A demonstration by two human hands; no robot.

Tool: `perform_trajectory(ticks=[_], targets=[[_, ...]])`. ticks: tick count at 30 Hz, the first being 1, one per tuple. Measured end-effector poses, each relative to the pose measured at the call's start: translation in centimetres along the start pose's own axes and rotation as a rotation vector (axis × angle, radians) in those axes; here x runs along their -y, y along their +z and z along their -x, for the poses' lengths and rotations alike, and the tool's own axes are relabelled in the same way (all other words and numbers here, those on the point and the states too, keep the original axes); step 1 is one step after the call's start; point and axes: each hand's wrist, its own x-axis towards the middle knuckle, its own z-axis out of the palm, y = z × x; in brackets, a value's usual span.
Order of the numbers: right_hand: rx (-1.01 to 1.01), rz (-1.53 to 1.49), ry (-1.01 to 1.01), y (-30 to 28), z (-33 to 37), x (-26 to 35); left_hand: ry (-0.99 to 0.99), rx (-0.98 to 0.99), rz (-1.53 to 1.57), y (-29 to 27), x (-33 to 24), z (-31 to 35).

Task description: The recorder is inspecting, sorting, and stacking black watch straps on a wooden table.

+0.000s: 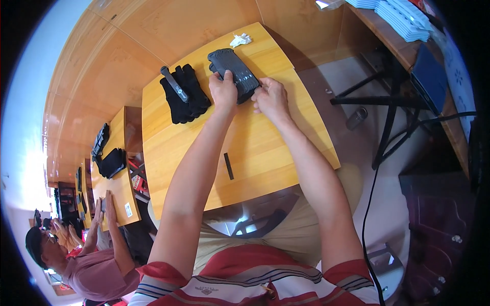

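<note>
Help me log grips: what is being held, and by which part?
Dark grey gloves: the left hand holds them by the near left edge; the right hand is at the near right corner, but whether it grips cannot be told.

- crumpled white tissue on the table
- stack of pale blue packets on a brown side table
- dark bottle on the floor
- black cable at right
- person in dark cap, left
</note>
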Motion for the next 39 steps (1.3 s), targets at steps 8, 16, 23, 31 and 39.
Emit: perform_trajectory(ticks=[8, 16, 23, 31, 39], targets=[[0.036, -0.005, 0.000, 0.6, 0.1, 0.4, -0.013, -0.057, -0.168, -1.3, 2.3, -3.2], [0.033, 0.008, -0.004, 0.1, 0.0, -0.2, -0.055, -0.040, -0.273, -1.0, -0.1, -0.7], [0.024, -0.004, -0.047, -0.1, 0.2, -0.1, 0.054, -0.053, -0.218, -1.6, -1.9, 1.7], [0.028, 0.102, -0.088, 0.3, 0.1, -0.6, 0.074, -0.076, -0.180, -1.9, -0.3, 0.9], [0.032, 0.200, -0.083, 0.4, -0.6, -1.4, 0.008, -0.062, -0.349, -2.2, -0.6, 1.1]])
